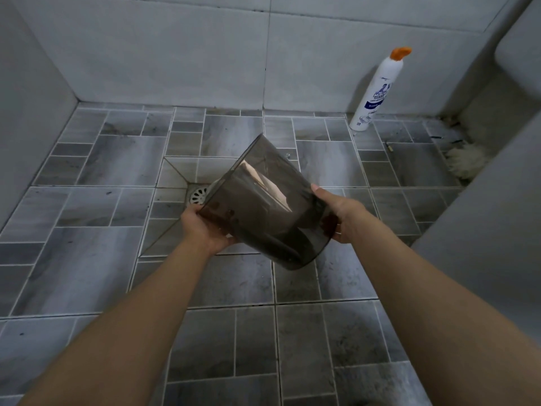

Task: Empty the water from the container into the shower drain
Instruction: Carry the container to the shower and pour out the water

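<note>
A dark, smoky see-through container (263,206) is held over the shower floor, tilted with its open end pointing away and to the left. My left hand (205,230) grips its lower left side and my right hand (339,212) grips its right side near the base. The round metal shower drain (197,195) lies in the floor just left of the container, partly hidden behind its rim. I cannot make out any water in or leaving the container.
A white spray bottle with an orange cap (377,92) stands against the back wall at the right. Grey tiled walls (175,54) close in the back and left. A white fixture (497,186) stands at the right, with a whitish clump (465,161) at its foot.
</note>
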Tool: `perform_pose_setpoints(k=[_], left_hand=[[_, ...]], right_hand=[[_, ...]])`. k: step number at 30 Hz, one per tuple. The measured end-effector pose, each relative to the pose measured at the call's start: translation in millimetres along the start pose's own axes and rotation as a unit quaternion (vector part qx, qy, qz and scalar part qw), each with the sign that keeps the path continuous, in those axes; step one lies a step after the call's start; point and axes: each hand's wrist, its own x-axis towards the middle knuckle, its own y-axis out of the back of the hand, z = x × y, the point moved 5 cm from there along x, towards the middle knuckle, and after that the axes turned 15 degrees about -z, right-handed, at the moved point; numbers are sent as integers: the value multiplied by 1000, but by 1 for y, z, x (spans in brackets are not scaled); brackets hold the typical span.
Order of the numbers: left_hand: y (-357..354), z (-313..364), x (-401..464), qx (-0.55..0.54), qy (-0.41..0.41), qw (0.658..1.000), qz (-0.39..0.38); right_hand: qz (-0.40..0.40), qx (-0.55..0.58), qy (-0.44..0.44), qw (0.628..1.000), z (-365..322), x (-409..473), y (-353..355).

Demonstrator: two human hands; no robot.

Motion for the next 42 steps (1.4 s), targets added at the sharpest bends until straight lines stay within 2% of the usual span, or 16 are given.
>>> perform_pose_setpoints(k=[14, 34, 42], left_hand=[[-6, -5, 2, -10, 4, 1000, -6], [5, -11, 9, -39, 7, 999, -14], [4, -8, 7, -28, 8, 1000, 9]], right_hand=[[21, 53, 35, 998, -2, 14, 6], [28, 47, 45, 997, -6, 12, 6], [34, 49, 60, 996, -9, 12, 5]])
